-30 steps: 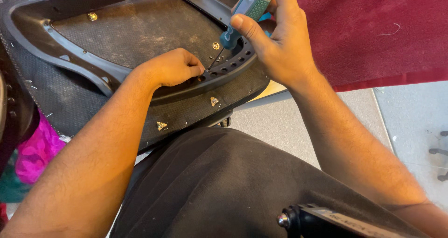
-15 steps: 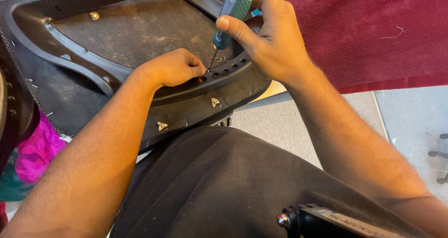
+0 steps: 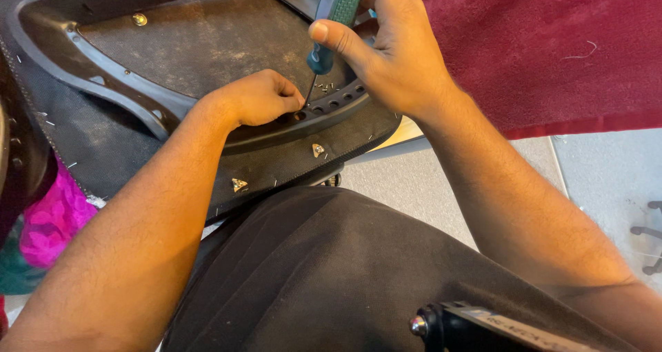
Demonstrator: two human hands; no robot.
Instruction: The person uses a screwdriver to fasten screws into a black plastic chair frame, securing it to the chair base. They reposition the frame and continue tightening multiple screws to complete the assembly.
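Two bare hands work at the rim of one black moulded plastic seat shell [image 3: 131, 83], which lies across the lap, its dusty underside up.

Item 1. Right hand [image 3: 396, 62], at 12 o'clock: closed around one screwdriver with a teal and grey ribbed handle [image 3: 334, 21], thumb pressed on the handle's lower end. Thin metal shaft slants down toward 7 o'clock, its tip at a hole in the rim.

Item 2. Left hand [image 3: 258, 97], centre frame: curled into a loose fist on the rim, fingertips pinched beside the driver tip. Whether a small fastener sits between them cannot be told.

Item 3. Curved rim strip with round holes [image 3: 341, 102], at 1 o'clock of the left hand: about five holes visible, the rest hidden by the hands.

Item 4. Triangular brass-coloured clips [image 3: 318, 149] on the black fabric edge below the rim: two counted.

Item 5. Round brass-coloured stud [image 3: 140, 19], at 10 o'clock on the shell: one.

Item 6. Dark red cloth [image 3: 552, 48], at 2 o'clock: one. Bright pink fabric [image 3: 52, 217], at 8 o'clock: one piece.

Step judged in hand: driving or loosening a fastener at the rim hole. Next move likely calls for keeping the tip seated and turning the handle steadily while the left hand steadies the spot.
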